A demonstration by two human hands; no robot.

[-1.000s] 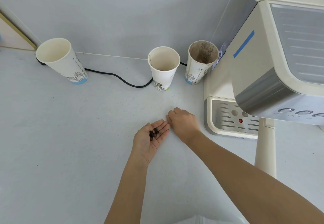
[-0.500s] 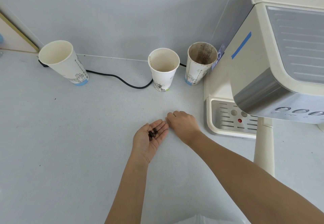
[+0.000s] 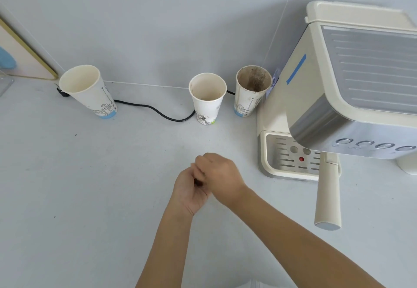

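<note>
At bottom centre, two bare forearms rise from 6 o'clock and meet over the counter [image 3: 90, 197]. All clock directions below take that meeting point as dial centre.

1. Left hand [image 3: 188, 189]: palm up and cupped, wrist toward 6 o'clock.
2. Right hand [image 3: 220, 173]: laid across the left from 4 o'clock, knuckles up, fingers curled down into the left palm. The two hands touch, and blur covers the fingertips.
3. Dark bits [image 3: 198, 182]: visible in the gap between the hands, lying in the left palm.
4. The left fingers are hidden under the right hand, so how far they curl cannot be told. Whether the right fingers pinch any bits cannot be told either.

At 2 o'clock, near the hands, stands a cream coffee machine [image 3: 316, 98]. Its handle [image 3: 328, 195] hangs at 3 o'clock with the free end toward the viewer. Its drip tray [image 3: 279, 162] sits between 2 and 3 o'clock. Round buttons [image 3: 365, 144] line the steel front. Blue tape [image 3: 296, 69] is stuck on the left side.

Farther out, three paper cups stand along the wall:
- Stained cup [image 3: 251, 93] at 1 o'clock, just beside the machine.
- Middle cup [image 3: 207, 98] at 12 o'clock.
- Left cup [image 3: 94, 98] at 10 o'clock, well apart from the other two.

A black cord [image 3: 158, 111] runs on the counter from behind the left cup and passes behind the middle cup.
</note>
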